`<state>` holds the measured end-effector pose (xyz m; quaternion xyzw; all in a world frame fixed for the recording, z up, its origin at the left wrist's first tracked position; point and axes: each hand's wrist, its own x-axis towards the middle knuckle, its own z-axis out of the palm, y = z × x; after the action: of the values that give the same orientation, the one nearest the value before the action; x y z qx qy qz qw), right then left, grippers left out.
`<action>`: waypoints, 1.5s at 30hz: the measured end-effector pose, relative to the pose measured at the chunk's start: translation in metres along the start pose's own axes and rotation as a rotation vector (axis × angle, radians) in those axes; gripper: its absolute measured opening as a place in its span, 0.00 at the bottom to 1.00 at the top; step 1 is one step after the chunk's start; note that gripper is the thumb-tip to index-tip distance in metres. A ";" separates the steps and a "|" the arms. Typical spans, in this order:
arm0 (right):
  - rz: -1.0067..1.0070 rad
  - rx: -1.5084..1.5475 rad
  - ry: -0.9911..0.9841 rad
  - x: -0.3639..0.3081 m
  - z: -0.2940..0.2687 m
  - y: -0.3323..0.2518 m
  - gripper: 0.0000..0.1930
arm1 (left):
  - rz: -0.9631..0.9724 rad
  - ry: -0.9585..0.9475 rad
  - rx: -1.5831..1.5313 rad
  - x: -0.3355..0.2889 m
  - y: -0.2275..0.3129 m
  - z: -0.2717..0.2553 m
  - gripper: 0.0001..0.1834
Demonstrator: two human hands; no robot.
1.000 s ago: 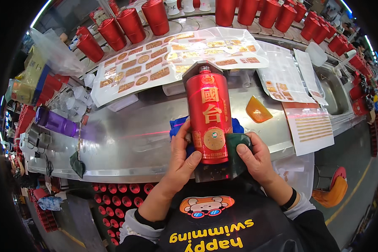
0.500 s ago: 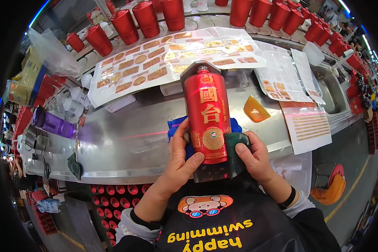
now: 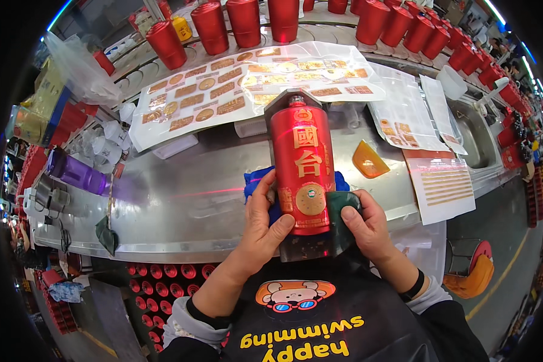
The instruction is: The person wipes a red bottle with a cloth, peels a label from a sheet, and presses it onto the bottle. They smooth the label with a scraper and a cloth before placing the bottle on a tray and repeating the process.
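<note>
A red bottle [image 3: 311, 157] with gold lettering and a round gold emblem lies neck-away in a dark angular cradle [image 3: 276, 104] in front of me. My left hand [image 3: 262, 220] is closed on the bottle's lower left side, thumb over its front near the base. In my right hand [image 3: 368, 226] is a dark green flat pad [image 3: 342, 211], pinched under the thumb and pressed along the bottle's lower right side. Whether it is cloth or a stiff scraper, I cannot tell. A blue cloth [image 3: 256, 180] shows beneath the cradle.
Beyond the bottle lies a large sheet of gold stickers [image 3: 193, 123]. An amber scraper [image 3: 368, 161] rests to its right, near smaller sticker sheets [image 3: 443, 187] and a sink [image 3: 479, 136]. A purple bottle [image 3: 81, 172] stands left. Red bottles [image 3: 247, 24] line a conveyor [image 3: 311, 33] at the back.
Red bottles on the conveyor have moved to the right, and a small yellow container now shows among them. My hands and the held bottle keep nearly the same pose.
</note>
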<state>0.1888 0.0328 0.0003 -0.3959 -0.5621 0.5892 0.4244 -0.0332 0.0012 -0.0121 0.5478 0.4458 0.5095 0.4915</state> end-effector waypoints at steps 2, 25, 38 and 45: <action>-0.009 -0.020 -0.002 0.000 -0.001 0.000 0.15 | 0.031 -0.022 -0.012 0.001 0.000 -0.003 0.43; -0.095 -0.077 0.082 0.001 -0.020 -0.020 0.11 | 0.807 -0.190 1.011 0.056 0.040 -0.025 0.20; -0.725 -0.822 -0.143 0.061 -0.006 -0.078 0.12 | 0.301 0.038 0.854 -0.003 0.002 -0.007 0.55; -0.757 -0.787 -0.464 0.050 0.002 -0.091 0.13 | 0.344 0.096 1.159 -0.008 0.026 0.001 0.49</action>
<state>0.1755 0.0797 0.0918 -0.1566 -0.9185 0.2152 0.2924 -0.0328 -0.0096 0.0125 0.7669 0.5774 0.2801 0.0030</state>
